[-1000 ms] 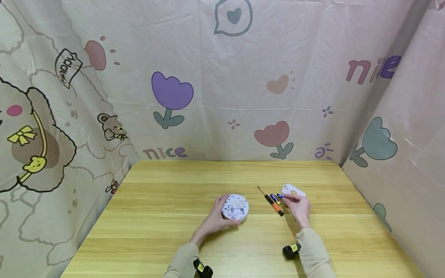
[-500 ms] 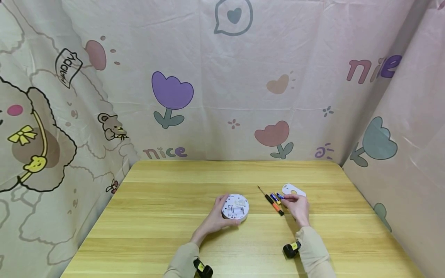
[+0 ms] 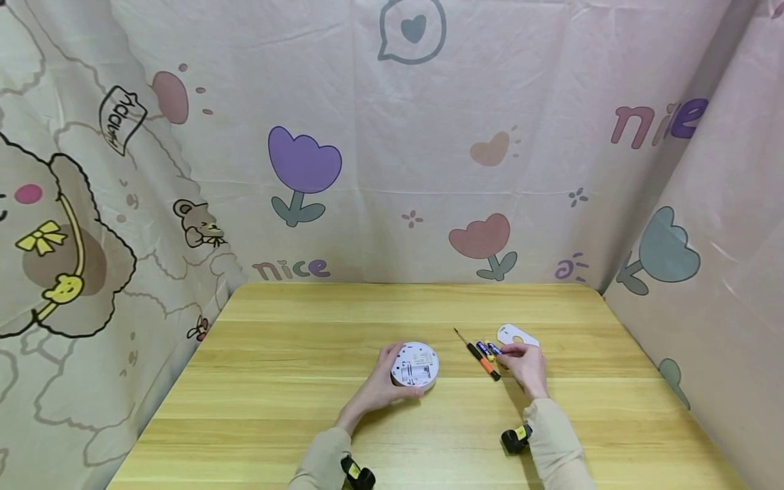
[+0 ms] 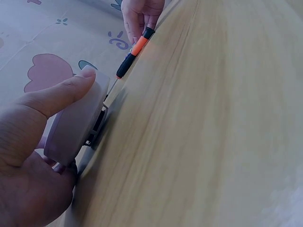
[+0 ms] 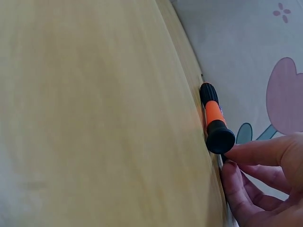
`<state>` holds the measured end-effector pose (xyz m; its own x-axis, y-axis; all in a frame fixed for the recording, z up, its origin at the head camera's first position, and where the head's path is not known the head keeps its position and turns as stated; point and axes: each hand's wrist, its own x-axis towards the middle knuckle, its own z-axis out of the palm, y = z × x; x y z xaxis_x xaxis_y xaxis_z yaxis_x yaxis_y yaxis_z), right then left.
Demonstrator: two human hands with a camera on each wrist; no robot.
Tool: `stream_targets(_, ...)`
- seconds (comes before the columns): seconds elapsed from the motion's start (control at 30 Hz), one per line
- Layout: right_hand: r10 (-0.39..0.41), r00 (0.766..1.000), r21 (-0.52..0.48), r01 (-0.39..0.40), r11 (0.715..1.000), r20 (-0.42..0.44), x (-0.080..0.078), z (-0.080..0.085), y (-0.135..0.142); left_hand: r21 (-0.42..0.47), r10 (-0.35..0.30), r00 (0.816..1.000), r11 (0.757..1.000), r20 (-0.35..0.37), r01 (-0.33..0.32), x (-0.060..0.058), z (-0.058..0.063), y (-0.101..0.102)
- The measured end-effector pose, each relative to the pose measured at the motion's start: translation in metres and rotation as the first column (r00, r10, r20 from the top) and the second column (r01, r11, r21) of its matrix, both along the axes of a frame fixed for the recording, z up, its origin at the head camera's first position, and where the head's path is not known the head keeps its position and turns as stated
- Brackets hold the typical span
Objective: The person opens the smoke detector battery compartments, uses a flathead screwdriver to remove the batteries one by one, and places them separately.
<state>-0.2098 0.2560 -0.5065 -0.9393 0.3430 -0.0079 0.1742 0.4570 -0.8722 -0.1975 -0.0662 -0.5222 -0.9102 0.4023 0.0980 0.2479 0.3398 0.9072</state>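
Note:
My left hand holds a round white device by its edge, thumb on the near side and fingers on the far side. Slots of a battery compartment show on its upper face. Off to the right, my right hand pinches a small blue battery between thumb and fingertips, low over the table. A second blue and yellow battery lies just left of it. Beside that rests an orange and black screwdriver. In the right wrist view, the screwdriver mostly hides the batteries.
Behind my right hand lies a white plate-like cover with a hole, partly hidden by the fingers. The wooden table meets a patterned cloth at the back and sides. Black wrist cameras sit at both sleeves.
The battery at my right fingertips has turned slightly and come to lie more in line with the other one. My left hand and the round device have stayed in place.

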Motion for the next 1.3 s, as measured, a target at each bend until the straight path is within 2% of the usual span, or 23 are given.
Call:
stream_targets(0.37,0.006,1.0,0.053,-0.006,0.999,0.001,-0.001,0.0,0.001,0.007,0.0,1.0,1.0,0.005,0.0,-0.001,0.001,0.0)
stream_targets(0.87,0.022,1.0,-0.03,-0.022,0.999,-0.016,0.002,-0.001,-0.002,-0.01,0.005,1.0,1.0,0.006,-0.005,0.0,0.0,0.0)
stream_targets(0.97,0.019,0.998,-0.038,-0.021,0.999,-0.054,0.003,0.001,-0.005,-0.012,0.006,1.0,1.0,0.009,-0.006,0.0,0.0,0.0)
stream_targets(1.1,0.02,0.986,-0.118,-0.04,0.992,-0.165,0.003,0.008,-0.012,-0.013,0.007,1.0,1.0,0.008,-0.007,0.0,0.0,0.0)
stream_targets(1.17,0.043,0.974,-0.171,-0.083,0.982,-0.222,0.003,0.011,-0.016,-0.012,0.006,1.0,1.0,0.008,-0.006,0.0,0.0,0.0)
stream_targets(1.3,0.14,0.941,-0.224,-0.215,0.951,-0.307,0.005,0.017,-0.026,-0.012,0.005,1.0,1.0,0.009,-0.005,0.0,0.0,0.0)
